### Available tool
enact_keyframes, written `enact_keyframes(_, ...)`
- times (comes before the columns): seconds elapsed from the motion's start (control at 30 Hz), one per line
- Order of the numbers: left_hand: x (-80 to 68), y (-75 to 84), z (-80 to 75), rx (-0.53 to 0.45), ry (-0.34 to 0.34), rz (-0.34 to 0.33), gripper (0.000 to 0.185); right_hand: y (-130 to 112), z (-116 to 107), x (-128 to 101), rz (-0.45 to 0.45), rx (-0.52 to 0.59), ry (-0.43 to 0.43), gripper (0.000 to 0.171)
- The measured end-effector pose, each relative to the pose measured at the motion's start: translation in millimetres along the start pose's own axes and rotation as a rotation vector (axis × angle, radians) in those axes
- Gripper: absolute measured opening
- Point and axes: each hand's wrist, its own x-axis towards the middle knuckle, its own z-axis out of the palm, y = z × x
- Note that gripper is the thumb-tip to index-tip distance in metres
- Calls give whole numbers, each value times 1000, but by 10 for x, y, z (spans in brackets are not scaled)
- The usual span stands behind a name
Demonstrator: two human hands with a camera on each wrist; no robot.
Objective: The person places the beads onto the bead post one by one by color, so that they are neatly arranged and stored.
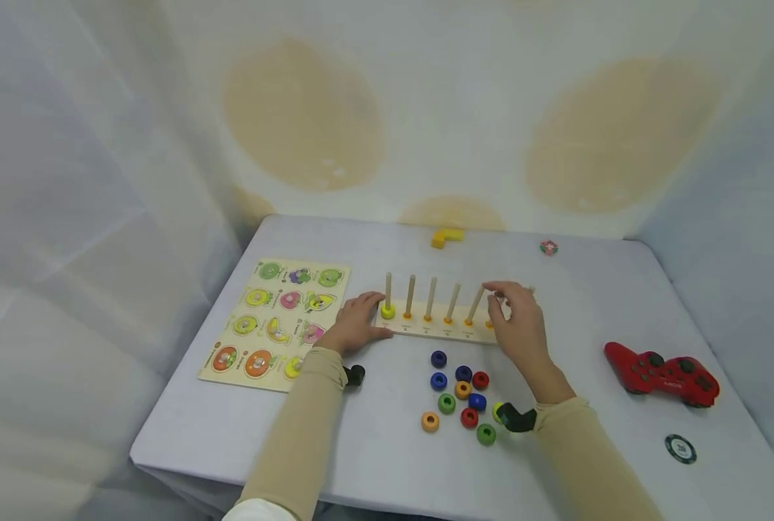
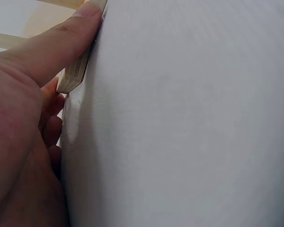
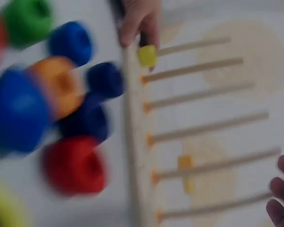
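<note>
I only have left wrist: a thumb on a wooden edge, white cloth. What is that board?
Observer: A wooden peg board with a row of upright pegs; the left hand steadies its left end.
Operator: Anything on the pegs?
Observer: One yellow ring sits at the bottom of the leftmost peg.
Operator: Right hand?
Observer: The right hand is up at the pegs on the board's right end; whether it holds a ring is hidden.
Operator: Spare rings?
Observer: Loose rings lie in front of the board.
</note>
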Motion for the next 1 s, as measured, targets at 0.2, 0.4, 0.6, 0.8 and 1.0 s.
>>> enact_keyframes(0.2,-22,-6,-72,-19,1,-25,89,261,-102,-619,141,-39,-303,27)
enact_keyframes(0.4,-26,43,-56,-31,-32,-31,89,346,-301,-1081,257,85,-626,39)
enact_keyframes(0.6,-44,75,-65,-39,-26,-47,89,347,-370,-1275,324,86,-667,36)
enact_keyframes(0.8,-44,71,-58,-31,-22,-41,89,351,-341,-1345,417,20,-624,34)
enact_keyframes(1.0,-35,69,-34,-33,-17,-30,90,397,-325,-1365,376,-52,-540,40)
